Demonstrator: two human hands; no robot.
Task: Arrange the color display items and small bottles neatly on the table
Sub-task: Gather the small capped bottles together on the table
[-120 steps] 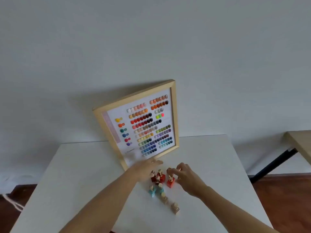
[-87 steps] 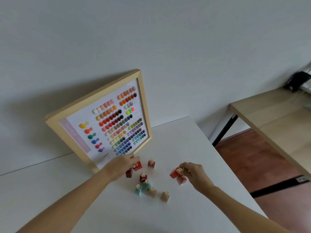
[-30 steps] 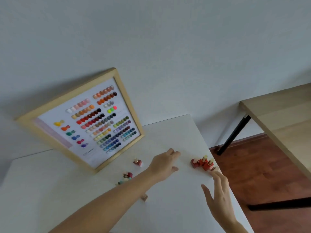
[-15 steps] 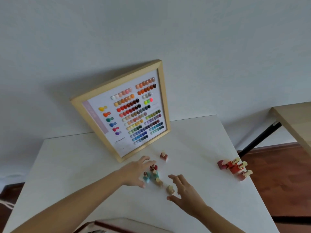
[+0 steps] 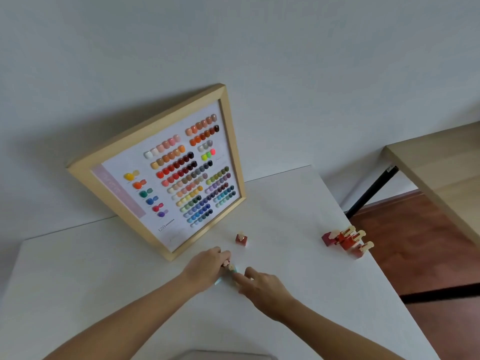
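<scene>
A wood-framed colour display board [image 5: 166,172] with rows of colour swatches leans against the wall at the back of the white table [image 5: 285,203]. One red small bottle [image 5: 241,239] stands alone in front of it. A tight group of red bottles [image 5: 346,240] with cream caps sits at the table's right edge. My left hand [image 5: 207,268] is curled over a cluster of small bottles [image 5: 231,268]; only a cream cap and a teal corner show. My right hand [image 5: 262,284] touches the same cluster from the right with its fingertips, hiding the bottles there.
A light wooden table [image 5: 441,165] with a black leg stands to the right, across a gap of red-brown floor [image 5: 415,229]. The table's right edge runs close to the red bottles. A pale object [image 5: 223,355] shows at the bottom edge.
Both hands have closed in on the middle cluster: the left hand now covers it and the right hand has slid up to touch it. The red group at the right edge stays put.
</scene>
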